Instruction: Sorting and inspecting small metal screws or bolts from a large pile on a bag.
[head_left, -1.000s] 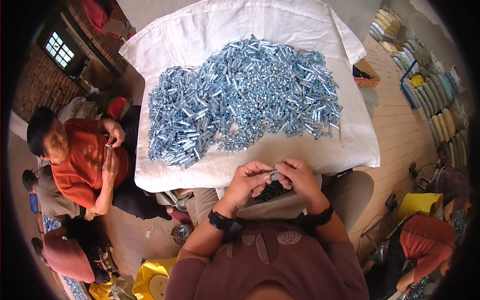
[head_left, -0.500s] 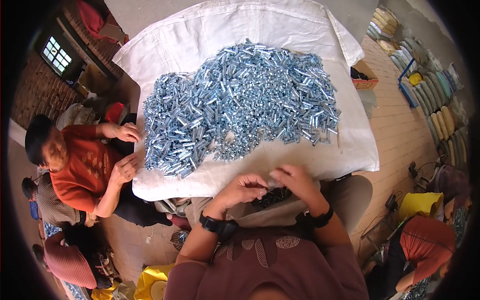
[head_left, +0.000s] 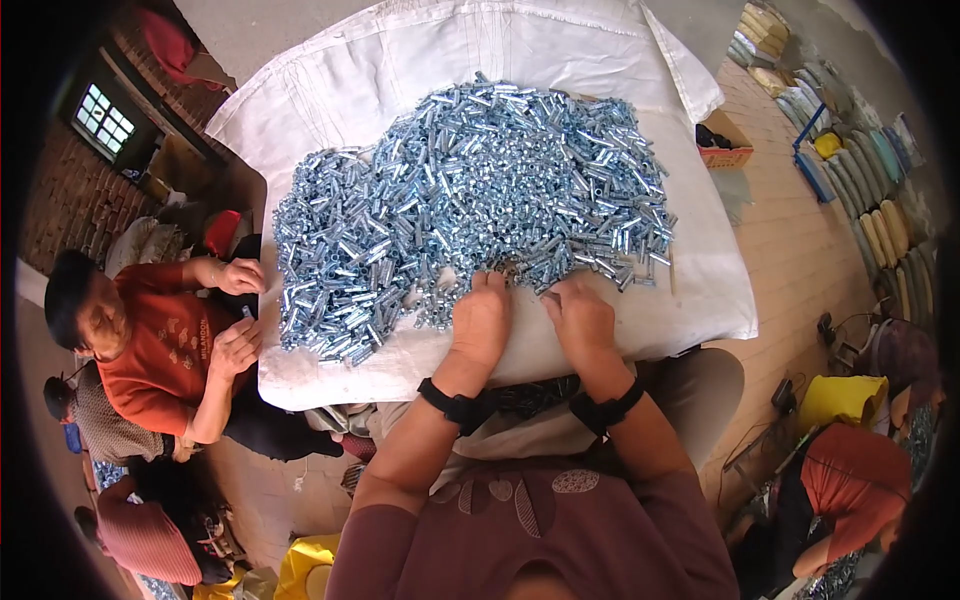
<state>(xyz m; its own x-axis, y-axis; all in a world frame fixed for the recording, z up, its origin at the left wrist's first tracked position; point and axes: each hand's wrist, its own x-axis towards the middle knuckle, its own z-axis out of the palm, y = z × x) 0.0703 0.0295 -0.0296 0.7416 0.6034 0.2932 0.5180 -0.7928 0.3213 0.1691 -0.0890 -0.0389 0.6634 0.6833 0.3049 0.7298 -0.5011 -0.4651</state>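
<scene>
A broad heap of shiny bluish-silver metal parts (head_left: pixel 470 180) lies on a white cloth (head_left: pixel 680 310). Long tube-like sleeves mix in it with short nut-like pieces. My left hand (head_left: pixel 483 322) reaches to the heap's near edge, its fingers drawn together and touching the short pieces. Beside it, my right hand (head_left: pixel 582 322) has thumb and fingers pinched at the same edge, close to some sleeves. Whatever sits between the fingertips of either hand is too small or hidden to make out.
A co-worker in an orange shirt (head_left: pixel 165 345) sits at the cloth's left edge, both hands near the heap. A cardboard box (head_left: pixel 725 145) stands on the floor at right, past the cloth. Stacked sacks (head_left: pixel 880 230) line the right wall. More people work lower left and right.
Both my hands have moved forward from above my lap, where they were close together at the cloth's near edge, to the heap's near edge. My view has shifted slightly.
</scene>
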